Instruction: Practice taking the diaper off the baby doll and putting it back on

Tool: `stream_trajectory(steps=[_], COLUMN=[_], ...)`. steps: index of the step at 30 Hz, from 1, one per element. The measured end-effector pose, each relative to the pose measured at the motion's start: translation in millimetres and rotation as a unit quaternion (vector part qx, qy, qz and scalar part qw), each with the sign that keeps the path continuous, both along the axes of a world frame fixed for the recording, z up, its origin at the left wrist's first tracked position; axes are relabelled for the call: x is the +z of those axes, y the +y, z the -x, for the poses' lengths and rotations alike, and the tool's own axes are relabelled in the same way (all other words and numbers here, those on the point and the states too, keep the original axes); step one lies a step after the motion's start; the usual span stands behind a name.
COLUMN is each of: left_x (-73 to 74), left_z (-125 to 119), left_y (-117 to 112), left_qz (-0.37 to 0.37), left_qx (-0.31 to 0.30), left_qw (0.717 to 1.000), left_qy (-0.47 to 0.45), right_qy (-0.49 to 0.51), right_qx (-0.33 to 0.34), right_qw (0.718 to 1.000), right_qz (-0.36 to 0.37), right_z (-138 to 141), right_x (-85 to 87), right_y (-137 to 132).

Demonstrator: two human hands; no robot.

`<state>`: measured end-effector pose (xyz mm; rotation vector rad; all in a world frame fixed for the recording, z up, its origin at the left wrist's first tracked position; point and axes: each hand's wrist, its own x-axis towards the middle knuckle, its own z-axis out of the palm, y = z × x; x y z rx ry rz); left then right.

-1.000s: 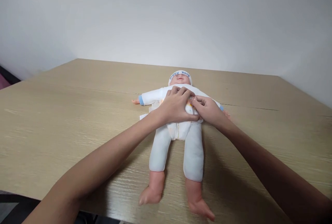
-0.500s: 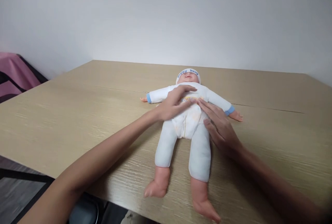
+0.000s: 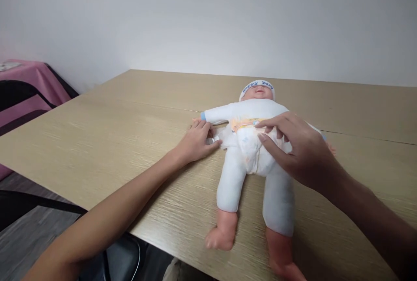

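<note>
A baby doll (image 3: pixel 234 185) lies on its back on the wooden table, dressed in white with blue cuffs and a lettered white cap (image 3: pixel 259 84). Around its hips is a white diaper (image 3: pixel 249 142) with a coloured band across the front. To the doll's left in view, my left hand (image 3: pixel 197 142) has its fingers closed on the diaper's spread side wing (image 3: pixel 228 137). My right hand (image 3: pixel 295 142) is over the diaper's front with thumb and fingers apart; whether its fingertips touch the diaper I cannot tell. It hides the diaper's other side.
The wooden table (image 3: pixel 130 133) meets a white wall (image 3: pixel 208 24) at the back. Pink cloth (image 3: pixel 42 79) and a dark chair frame (image 3: pixel 19 87) stand beyond its left edge. A dark chair seat (image 3: pixel 122 257) shows below the front edge.
My left hand has moved off the doll's belly to the side and taken the diaper's wing, which is now drawn outward. My right hand has lifted over the diaper's front. The view has shifted left.
</note>
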<state>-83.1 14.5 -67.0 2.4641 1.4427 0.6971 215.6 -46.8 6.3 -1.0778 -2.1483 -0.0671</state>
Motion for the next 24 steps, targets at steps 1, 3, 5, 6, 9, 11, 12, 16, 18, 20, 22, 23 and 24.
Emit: stream_trajectory(steps=[1,3,5,6,9,11,12,16,18,20,22,23,24], left_x=[0.9,2.8,4.7,5.6,9.7,15.2,19.2,40.8,50.6,56.8,58.8,58.3,56.8], left_z=[0,2,5,7,10,8,5,-24,-46,-65,-77,-79,-80], left_y=[-1,-1,-1,0,5,8,10,12,14,16,18,19,20], left_qz=[0.011,0.033,0.055,0.071,0.145,0.193,0.207,0.219,0.233,0.257,0.268,0.267,0.264], left_qx=[0.012,0.039,0.054,0.056,0.046,0.031,0.021,-0.006,-0.03,-0.067,-0.096,-0.106,-0.115], left_qw=[1.0,0.998,0.997,0.996,0.984,0.958,0.942,0.911,0.904,0.896,0.894,0.894,0.892], left_qy=[0.015,0.033,0.031,0.017,-0.096,-0.211,-0.262,-0.35,-0.358,-0.356,-0.347,-0.345,-0.35], right_qy=[-0.014,-0.048,-0.087,-0.104,-0.14,-0.156,-0.161,-0.141,-0.115,-0.086,-0.055,-0.039,-0.021], right_qx=[0.009,0.017,0.007,-0.003,-0.04,-0.054,-0.059,-0.061,-0.057,-0.061,-0.072,-0.074,-0.074], right_qw=[1.0,0.997,0.993,0.99,0.984,0.981,0.98,0.98,0.981,0.979,0.975,0.973,0.973], right_qz=[0.017,0.051,0.083,0.095,0.108,0.105,0.105,0.125,0.145,0.175,0.205,0.213,0.218], right_z=[7,20,30,34,41,44,45,45,44,42,39,37,35], right_x=[4.6,10.5,12.1,11.9,9.4,7.7,7.1,6.9,9.0,12.3,15.2,16.0,16.2], right_y=[5,14,23,26,32,32,31,29,30,31,33,35,37])
